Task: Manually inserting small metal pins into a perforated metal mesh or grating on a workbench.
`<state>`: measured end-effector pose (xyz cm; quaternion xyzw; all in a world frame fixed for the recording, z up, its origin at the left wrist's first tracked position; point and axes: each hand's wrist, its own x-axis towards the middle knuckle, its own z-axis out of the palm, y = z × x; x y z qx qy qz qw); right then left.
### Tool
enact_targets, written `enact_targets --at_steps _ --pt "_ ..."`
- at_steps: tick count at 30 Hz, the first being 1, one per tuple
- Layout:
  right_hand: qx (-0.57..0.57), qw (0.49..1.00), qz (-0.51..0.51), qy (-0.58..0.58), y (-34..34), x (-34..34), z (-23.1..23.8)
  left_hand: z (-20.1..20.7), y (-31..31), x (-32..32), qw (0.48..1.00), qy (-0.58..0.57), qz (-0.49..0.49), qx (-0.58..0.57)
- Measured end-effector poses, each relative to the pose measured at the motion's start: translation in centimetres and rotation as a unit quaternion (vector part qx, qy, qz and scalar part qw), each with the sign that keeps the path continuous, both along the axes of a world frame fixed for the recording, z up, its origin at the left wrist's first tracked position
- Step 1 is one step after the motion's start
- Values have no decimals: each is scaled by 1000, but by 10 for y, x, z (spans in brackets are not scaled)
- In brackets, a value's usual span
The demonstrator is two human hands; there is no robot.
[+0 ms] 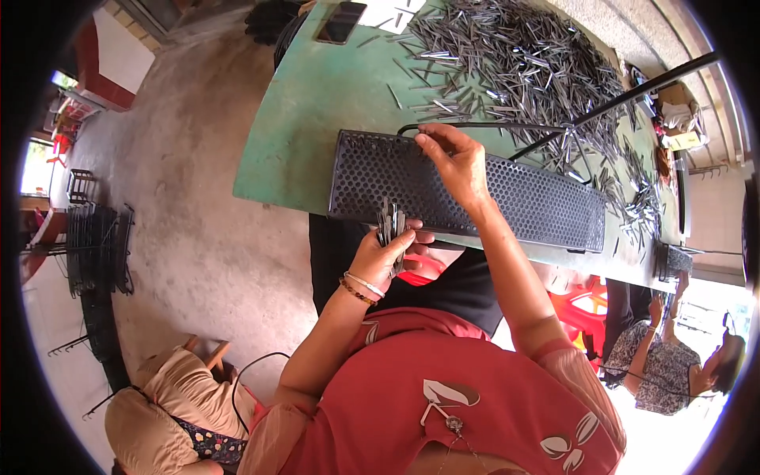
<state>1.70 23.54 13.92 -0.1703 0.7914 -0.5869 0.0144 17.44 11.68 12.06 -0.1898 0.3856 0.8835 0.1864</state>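
A long black perforated metal panel (546, 204) lies along the near edge of the green table, partly overhanging it. My left hand (388, 252) is closed around a bundle of thin dark metal strips (386, 222), which stand up in front of the panel's near edge. My right hand (453, 157) reaches over the panel to its far edge, near the left end. Its thumb and fingertips are pinched together beside a bent black metal rod (507, 125) that runs along that edge. What they hold, if anything, is hidden.
A big heap of loose metal strips (530, 63) covers the far right of the green table (293, 119). A phone (341, 22) lies at its far left. Black wire racks (96, 249) stand at the left. Co-workers sit at the lower left (170, 412) and lower right (665, 364).
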Motion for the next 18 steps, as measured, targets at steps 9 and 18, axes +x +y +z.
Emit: enact_targets --at_steps 9,18 --pt "2 1000 3 28 -10 -1 -14 -10 1 4 999 17 -1 50" --pt "30 995 12 95 -10 -4 -12 -26 3 6 998 2 -23 52"
